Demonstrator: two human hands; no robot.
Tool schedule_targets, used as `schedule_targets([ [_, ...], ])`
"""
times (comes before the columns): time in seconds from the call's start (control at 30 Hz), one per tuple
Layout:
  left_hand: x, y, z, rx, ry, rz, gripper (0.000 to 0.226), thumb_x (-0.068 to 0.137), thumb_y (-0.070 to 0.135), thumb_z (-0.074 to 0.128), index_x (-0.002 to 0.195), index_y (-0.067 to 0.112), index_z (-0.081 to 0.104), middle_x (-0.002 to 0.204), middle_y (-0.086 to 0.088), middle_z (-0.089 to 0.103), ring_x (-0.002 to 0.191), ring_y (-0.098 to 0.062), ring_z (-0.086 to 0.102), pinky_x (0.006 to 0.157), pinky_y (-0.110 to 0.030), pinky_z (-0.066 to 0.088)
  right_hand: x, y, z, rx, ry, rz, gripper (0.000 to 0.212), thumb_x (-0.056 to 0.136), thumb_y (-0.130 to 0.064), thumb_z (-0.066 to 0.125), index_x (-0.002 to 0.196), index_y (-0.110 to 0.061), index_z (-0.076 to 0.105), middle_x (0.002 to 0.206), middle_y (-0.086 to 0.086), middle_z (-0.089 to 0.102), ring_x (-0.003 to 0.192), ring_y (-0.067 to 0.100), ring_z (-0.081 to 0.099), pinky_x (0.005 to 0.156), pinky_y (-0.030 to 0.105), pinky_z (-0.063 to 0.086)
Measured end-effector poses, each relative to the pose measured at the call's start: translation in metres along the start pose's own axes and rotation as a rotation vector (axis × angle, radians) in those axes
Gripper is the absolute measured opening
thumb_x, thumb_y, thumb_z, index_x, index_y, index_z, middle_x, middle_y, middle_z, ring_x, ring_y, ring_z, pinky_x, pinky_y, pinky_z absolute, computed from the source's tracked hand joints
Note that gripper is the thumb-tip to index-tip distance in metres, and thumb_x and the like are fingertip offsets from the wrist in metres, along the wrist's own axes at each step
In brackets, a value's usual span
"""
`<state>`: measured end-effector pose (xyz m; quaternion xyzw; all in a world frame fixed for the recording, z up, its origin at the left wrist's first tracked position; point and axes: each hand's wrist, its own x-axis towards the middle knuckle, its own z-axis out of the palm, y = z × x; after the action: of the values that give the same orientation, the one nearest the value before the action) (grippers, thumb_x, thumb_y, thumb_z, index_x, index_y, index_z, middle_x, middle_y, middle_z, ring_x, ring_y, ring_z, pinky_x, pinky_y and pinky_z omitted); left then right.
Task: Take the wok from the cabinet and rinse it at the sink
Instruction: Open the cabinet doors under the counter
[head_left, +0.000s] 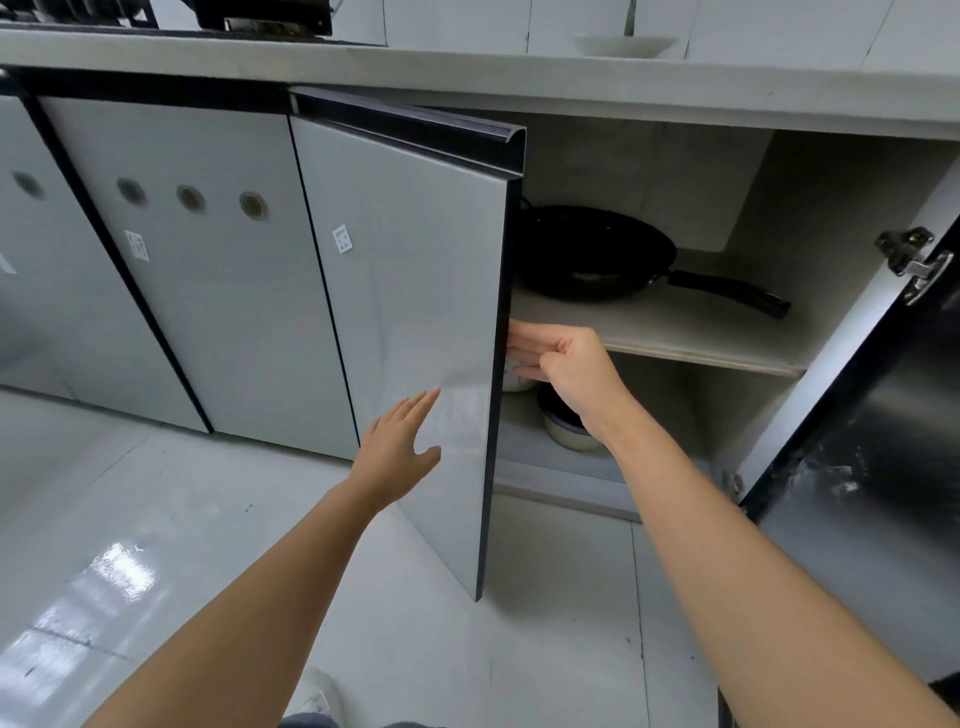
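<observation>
Presently, right hand (558, 358) gripped door (415, 312) edge; left hand (402, 441) hovered relaxed; half-open door risked snagging wok (592, 254).

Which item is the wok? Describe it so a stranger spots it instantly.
Under the countertop, find the open cabinet between its two swung-out doors. On the upper shelf sits the wok: black, round and deep, with a long black handle pointing right. The bowls below it are pale and handleless.

Half-open door (415, 322) hides left part of the wok (592, 254) from me. My right hand (566, 364) covers the bowls (566, 431) below the shelf. Door stickers (342, 239): print too small to read.
</observation>
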<state>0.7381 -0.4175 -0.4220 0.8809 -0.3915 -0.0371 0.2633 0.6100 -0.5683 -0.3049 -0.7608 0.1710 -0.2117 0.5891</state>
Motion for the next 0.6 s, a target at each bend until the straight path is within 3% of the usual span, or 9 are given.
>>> schedule_targets([
  [0.1, -0.006, -0.002, -0.001, -0.101, 0.018, -0.064, 0.071, 0.092, 0.021, 0.055, 0.151, 0.023, 0.016, 0.155, 0.001, 0.028, 0.142, -0.02, 0.027, 0.116, -0.038, 0.025, -0.005, -0.004, 0.012, -0.027, -0.056, -0.019, 0.062, 0.082, 0.022, 0.027, 0.126, -0.006, 0.059, 0.122, 0.009, 0.065, 0.11, 0.017, 0.062, 0.094, 0.026, 0.051],
  [0.2, -0.016, -0.013, -0.007, -0.174, 0.052, -0.119, 0.07, 0.092, 0.02, 0.055, 0.151, 0.023, 0.019, 0.154, 0.0, 0.031, 0.14, -0.02, 0.031, 0.113, -0.036, 0.03, -0.01, -0.01, 0.027, -0.053, -0.091, -0.049, 0.059, 0.082, 0.021, 0.028, 0.122, -0.005, 0.062, 0.114, 0.007, 0.067, 0.093, 0.009, 0.066, 0.088, 0.022, 0.052],
  [0.43, -0.03, -0.035, -0.025, -0.242, 0.078, -0.138, 0.068, 0.093, 0.012, 0.053, 0.15, 0.031, 0.019, 0.152, 0.002, 0.033, 0.138, -0.02, 0.034, 0.109, -0.033, 0.033, -0.021, -0.024, 0.054, -0.072, -0.177, -0.053, 0.053, 0.084, 0.021, 0.03, 0.121, -0.002, 0.061, 0.113, 0.008, 0.068, 0.107, 0.018, 0.065, 0.096, 0.031, 0.051],
  [0.6, -0.041, -0.068, -0.035, -0.294, 0.072, -0.137, 0.074, 0.091, 0.009, 0.054, 0.148, 0.038, 0.017, 0.147, -0.002, 0.042, 0.13, -0.024, 0.044, 0.103, -0.034, 0.038, -0.023, -0.032, 0.085, -0.056, -0.253, -0.075, 0.065, 0.079, 0.025, 0.025, 0.122, -0.008, 0.061, 0.106, 0.004, 0.068, 0.092, 0.004, 0.068, 0.089, 0.021, 0.053],
])
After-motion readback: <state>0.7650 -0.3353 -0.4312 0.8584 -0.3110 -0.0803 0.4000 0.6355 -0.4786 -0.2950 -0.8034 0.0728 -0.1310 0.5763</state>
